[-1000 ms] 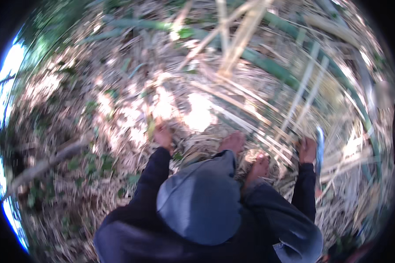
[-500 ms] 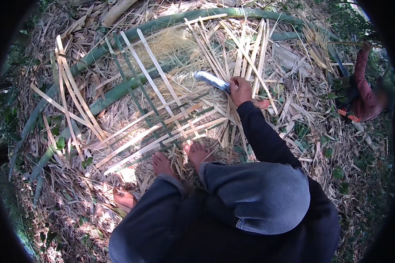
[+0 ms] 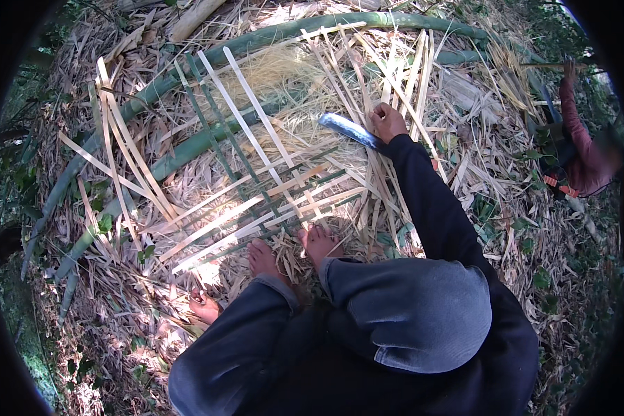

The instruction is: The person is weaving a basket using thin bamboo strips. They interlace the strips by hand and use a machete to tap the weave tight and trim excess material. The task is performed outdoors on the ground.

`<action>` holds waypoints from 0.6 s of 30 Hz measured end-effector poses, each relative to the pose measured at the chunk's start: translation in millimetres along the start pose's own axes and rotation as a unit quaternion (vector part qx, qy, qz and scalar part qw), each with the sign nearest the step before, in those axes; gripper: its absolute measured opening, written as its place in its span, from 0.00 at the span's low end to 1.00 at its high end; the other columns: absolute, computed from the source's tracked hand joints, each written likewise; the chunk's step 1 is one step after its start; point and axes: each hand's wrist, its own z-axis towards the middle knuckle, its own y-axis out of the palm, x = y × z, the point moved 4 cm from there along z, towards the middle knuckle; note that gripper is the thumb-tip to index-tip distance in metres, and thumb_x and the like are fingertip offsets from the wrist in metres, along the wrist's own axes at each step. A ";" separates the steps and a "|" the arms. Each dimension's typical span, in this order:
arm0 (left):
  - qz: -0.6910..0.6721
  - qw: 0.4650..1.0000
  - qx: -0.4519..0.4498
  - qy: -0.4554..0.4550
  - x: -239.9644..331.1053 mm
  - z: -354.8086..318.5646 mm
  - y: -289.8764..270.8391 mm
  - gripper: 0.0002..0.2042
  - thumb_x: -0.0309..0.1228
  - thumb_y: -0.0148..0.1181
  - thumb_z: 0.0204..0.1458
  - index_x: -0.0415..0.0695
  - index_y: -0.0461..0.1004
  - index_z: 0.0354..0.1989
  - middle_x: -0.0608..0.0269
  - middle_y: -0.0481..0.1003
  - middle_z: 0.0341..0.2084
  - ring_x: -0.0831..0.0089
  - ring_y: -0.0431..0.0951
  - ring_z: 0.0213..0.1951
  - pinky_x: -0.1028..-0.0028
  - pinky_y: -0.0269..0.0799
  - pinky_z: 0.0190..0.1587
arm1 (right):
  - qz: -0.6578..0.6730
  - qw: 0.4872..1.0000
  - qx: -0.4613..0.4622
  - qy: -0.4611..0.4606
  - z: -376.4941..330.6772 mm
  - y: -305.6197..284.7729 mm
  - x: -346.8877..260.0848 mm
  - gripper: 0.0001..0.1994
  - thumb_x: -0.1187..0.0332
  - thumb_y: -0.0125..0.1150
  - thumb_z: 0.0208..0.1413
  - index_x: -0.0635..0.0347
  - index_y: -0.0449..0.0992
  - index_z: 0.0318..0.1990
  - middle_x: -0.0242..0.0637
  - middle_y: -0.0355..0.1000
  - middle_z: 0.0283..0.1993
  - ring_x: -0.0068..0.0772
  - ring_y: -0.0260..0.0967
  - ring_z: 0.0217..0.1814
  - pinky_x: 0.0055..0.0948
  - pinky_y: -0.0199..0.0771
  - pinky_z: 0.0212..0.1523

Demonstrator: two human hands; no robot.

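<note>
My right hand (image 3: 388, 123) is at the loose bamboo strips (image 3: 361, 83) right of centre, its fingers closed at one of them. A curved, shiny blade (image 3: 350, 130) lies across the strips with its right end running under my right wrist; its handle is hidden. Before my bare feet lies a partly woven lattice of pale and green bamboo strips (image 3: 256, 201), with long ends pointing away from me. Low on the left, beside my knee, my left hand (image 3: 205, 308) rests near the ground litter, its visible fingers apart and nothing seen in them.
Green bamboo poles (image 3: 170, 165) curve across the ground behind the lattice. More pale strips (image 3: 125, 149) lie at the left. Fine shavings (image 3: 277, 69) are heaped near the far pole. At the far right, another person (image 3: 582, 139) in a reddish top reaches toward a pole.
My right hand has moved slightly away from me and its fingers have turned toward the strips. The whole view has shifted a little, so the scene sits further right.
</note>
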 end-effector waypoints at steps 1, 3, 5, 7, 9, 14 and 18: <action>0.002 1.000 0.001 0.000 -0.4 0.9 -2.6 0.10 0.24 0.58 0.56 0.38 0.75 0.46 0.58 0.78 0.34 0.67 0.78 0.35 0.69 0.76 0.43 | -0.017 0.998 0.055 -0.037 -0.9 -6.5 0.2 0.11 0.63 0.62 0.57 0.62 0.76 0.36 0.46 0.77 0.34 0.48 0.76 0.38 0.41 0.74 0.42; 0.005 1.000 0.002 0.002 0.1 3.6 -4.4 0.10 0.24 0.58 0.56 0.38 0.75 0.46 0.58 0.78 0.34 0.67 0.78 0.35 0.68 0.76 0.43 | -0.011 0.995 0.099 -0.016 10.3 -20.6 12.2 0.10 0.64 0.61 0.57 0.63 0.76 0.37 0.46 0.77 0.34 0.48 0.76 0.38 0.42 0.73 0.41; 0.008 1.000 0.006 0.002 -0.9 6.0 -8.5 0.10 0.24 0.58 0.56 0.38 0.75 0.46 0.58 0.78 0.34 0.67 0.78 0.36 0.68 0.76 0.43 | 0.003 0.987 0.158 -0.034 21.7 -35.8 14.3 0.10 0.65 0.60 0.58 0.63 0.76 0.38 0.46 0.76 0.34 0.48 0.75 0.36 0.42 0.73 0.41; 0.009 1.000 0.011 0.001 -2.2 8.3 -13.0 0.10 0.24 0.58 0.56 0.38 0.75 0.46 0.58 0.78 0.34 0.67 0.78 0.36 0.68 0.76 0.43 | 0.072 0.978 0.197 -0.012 39.3 -53.7 13.9 0.10 0.65 0.60 0.59 0.63 0.76 0.39 0.46 0.76 0.33 0.46 0.75 0.36 0.40 0.74 0.40; 0.012 1.000 0.013 0.000 -3.8 10.1 -17.2 0.10 0.24 0.58 0.56 0.38 0.75 0.46 0.58 0.78 0.34 0.66 0.78 0.36 0.68 0.75 0.43 | 0.087 0.962 0.254 -0.051 43.3 -80.3 -1.8 0.11 0.64 0.59 0.60 0.65 0.75 0.40 0.44 0.76 0.32 0.40 0.75 0.35 0.37 0.74 0.39; 0.023 0.999 0.029 0.000 -7.5 13.4 -33.2 0.10 0.24 0.58 0.56 0.38 0.75 0.46 0.58 0.78 0.34 0.66 0.78 0.36 0.68 0.75 0.43 | 0.290 0.913 0.279 -0.060 42.2 -128.0 -50.7 0.09 0.67 0.55 0.65 0.66 0.75 0.40 0.36 0.75 0.31 0.23 0.73 0.25 0.25 0.74 0.28; 0.023 0.999 0.030 0.006 -6.3 19.3 -35.8 0.10 0.24 0.58 0.56 0.38 0.75 0.46 0.58 0.78 0.34 0.66 0.78 0.37 0.68 0.75 0.43 | 0.407 0.863 0.275 -0.113 33.3 -167.6 -70.4 0.10 0.67 0.52 0.68 0.66 0.74 0.44 0.36 0.74 0.33 0.28 0.76 0.29 0.27 0.80 0.32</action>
